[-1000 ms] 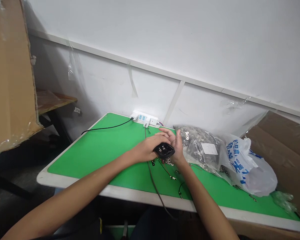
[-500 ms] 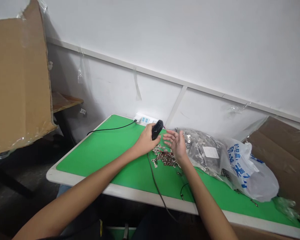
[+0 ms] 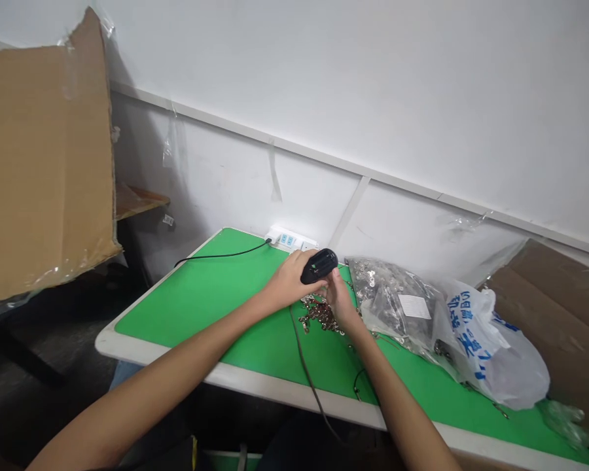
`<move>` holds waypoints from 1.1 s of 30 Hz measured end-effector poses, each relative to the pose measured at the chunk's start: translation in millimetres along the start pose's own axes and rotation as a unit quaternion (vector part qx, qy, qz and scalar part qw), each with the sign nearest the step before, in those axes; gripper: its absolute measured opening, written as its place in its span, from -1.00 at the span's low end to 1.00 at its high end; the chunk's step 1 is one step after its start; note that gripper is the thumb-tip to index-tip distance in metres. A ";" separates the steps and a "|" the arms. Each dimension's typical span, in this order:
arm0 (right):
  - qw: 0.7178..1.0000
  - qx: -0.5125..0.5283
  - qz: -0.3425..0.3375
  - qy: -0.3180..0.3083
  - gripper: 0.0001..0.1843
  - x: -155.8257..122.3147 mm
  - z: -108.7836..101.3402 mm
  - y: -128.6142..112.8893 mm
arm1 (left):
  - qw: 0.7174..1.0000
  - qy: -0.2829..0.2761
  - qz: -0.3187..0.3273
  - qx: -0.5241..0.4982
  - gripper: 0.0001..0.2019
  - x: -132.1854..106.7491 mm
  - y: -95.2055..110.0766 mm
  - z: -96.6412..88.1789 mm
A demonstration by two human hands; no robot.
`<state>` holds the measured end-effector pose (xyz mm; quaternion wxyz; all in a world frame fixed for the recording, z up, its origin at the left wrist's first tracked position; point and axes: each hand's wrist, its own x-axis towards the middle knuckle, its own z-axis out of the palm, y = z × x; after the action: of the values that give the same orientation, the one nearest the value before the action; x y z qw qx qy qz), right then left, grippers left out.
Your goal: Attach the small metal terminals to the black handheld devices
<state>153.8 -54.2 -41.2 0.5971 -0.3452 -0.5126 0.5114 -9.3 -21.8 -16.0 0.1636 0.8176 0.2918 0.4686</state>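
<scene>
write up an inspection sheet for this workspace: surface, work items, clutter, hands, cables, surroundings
surface: green tabletop, white-edged
work items: black oval casing, hollow side showing; small metal parts piled near the right hand
clutter: clear bag of metal pieces, white label; white plastic bag, blue lettering
hands: left hand grips the casing; right at its lower edge, grip unclear
cables: black cable runs to white power strip; grey cable crosses the near edge
surroundings: white wall; cardboard left and right

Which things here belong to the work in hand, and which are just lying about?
Likely in the work:
black casing, held in the left hand, right hand at its edge
small metal parts by the hands

Seemingly lying about:
white plastic bag
crumpled clear plastic
brown cardboard at left
</scene>
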 end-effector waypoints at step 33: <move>0.987 0.154 0.031 0.045 -0.50 -4.9 12.8 -21.6 | 0.994 -0.004 0.049 0.099 -0.32 -2.6 0.9 -1.4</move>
<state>147.2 -65.5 -19.2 0.6491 -0.2872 -0.3893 0.5870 -11.2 -24.1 -16.5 0.0595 0.8452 0.2958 0.4412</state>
